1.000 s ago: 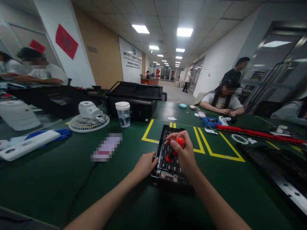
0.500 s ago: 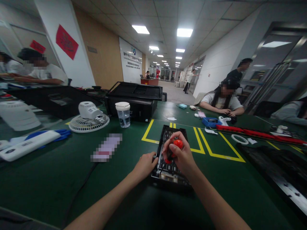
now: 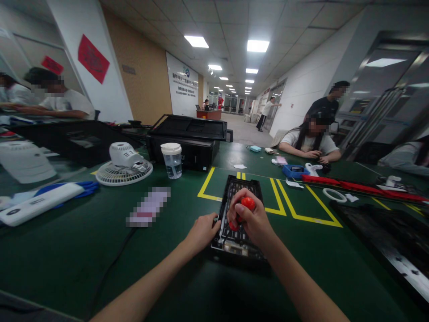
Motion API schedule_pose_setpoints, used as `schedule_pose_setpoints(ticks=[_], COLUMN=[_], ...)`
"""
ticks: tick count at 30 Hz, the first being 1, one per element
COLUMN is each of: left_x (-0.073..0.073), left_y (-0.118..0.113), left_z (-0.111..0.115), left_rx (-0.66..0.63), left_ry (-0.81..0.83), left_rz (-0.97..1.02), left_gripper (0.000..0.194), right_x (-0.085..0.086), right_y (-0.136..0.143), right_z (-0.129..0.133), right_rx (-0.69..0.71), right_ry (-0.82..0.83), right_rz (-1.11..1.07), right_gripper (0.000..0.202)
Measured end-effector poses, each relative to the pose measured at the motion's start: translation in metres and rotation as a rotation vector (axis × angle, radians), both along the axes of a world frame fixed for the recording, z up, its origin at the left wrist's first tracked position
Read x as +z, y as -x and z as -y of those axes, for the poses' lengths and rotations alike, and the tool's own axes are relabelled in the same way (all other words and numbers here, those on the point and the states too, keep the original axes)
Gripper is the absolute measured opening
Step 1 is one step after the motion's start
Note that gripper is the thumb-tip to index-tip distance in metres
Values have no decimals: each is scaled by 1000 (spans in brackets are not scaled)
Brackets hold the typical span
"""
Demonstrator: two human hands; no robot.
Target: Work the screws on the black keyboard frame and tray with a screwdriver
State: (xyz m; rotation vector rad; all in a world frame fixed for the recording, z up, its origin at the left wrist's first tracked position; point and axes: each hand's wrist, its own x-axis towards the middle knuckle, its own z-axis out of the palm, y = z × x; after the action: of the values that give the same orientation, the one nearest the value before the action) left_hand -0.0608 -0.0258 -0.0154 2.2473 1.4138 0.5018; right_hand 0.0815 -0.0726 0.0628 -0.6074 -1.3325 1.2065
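Observation:
A black rectangular housing lies on the green table in front of me, with rows of dark shapes inside and a shiny strip at its near end. My left hand grips the housing's left edge between thumb and fingers. Above the middle of the housing, my right hand is closed round a screwdriver with a red and black handle. Its shaft slants down toward the housing's near left corner. The tip is too dark and small to make out, and my right hand hides part of the inside.
A pixelated phone-like object with a cable lies left. Behind it are a white fan head, a lidded cup and a black case. Right are a blue tray, a white ring and dark panels. A co-worker sits across.
Both my hands stay at the housing, and my right hand with the screwdriver has shifted only very slightly. In the background, a standing person has moved a little to the left.

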Motion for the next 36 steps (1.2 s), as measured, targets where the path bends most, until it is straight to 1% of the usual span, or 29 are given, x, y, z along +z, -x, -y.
schedule_pose_setpoints(ticks=[4, 8, 12, 16, 20, 29, 36], left_x=[0, -3, -2, 0, 0, -5, -2], left_y=[0, 0, -1, -1, -2, -2, -2], left_z=[0, -1, -1, -1, 0, -2, -1], left_rx=[13, -2, -5, 7, 6, -13, 4], left_ry=[6, -15, -5, 5, 2, -38, -9], left_rz=[-4, 8, 10, -3, -10, 5, 5], left_gripper=[29, 29, 31, 31, 31, 30, 29], right_x=[0, 0, 4, 9, 10, 10, 11], right_y=[-1, -1, 0, 0, 0, -1, -1], right_z=[0, -1, 1, 4, 4, 3, 3], right_rx=[0, 2, 57, 115, 126, 145, 123], right_ry=[6, -4, -6, 22, 55, 47, 51], right_rz=[-7, -20, -81, -154, -196, -209, -193], right_gripper=[13, 13, 13, 23, 31, 26, 23])
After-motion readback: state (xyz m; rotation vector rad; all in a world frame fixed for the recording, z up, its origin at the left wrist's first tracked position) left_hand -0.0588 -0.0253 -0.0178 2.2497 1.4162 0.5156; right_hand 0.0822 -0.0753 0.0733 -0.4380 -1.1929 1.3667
